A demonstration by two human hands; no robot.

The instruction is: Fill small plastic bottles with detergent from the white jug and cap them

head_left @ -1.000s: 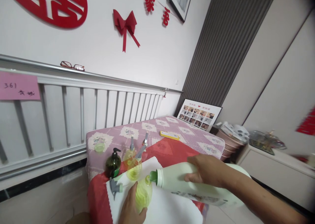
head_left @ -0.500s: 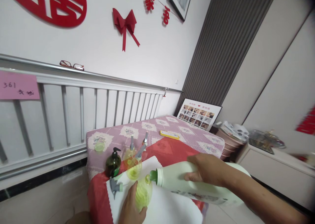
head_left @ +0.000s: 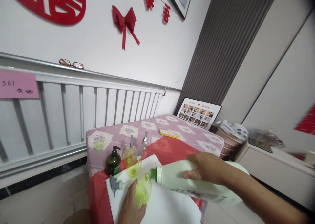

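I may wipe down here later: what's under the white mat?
Red cloth shows past the left and upper right edges of the white mat. What lies beneath its middle is covered by the mat itself.

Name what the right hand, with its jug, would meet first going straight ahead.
Probably the bottle in the left hand: the jug in the right hand has its mouth beside that neck, though whether they touch is unclear.
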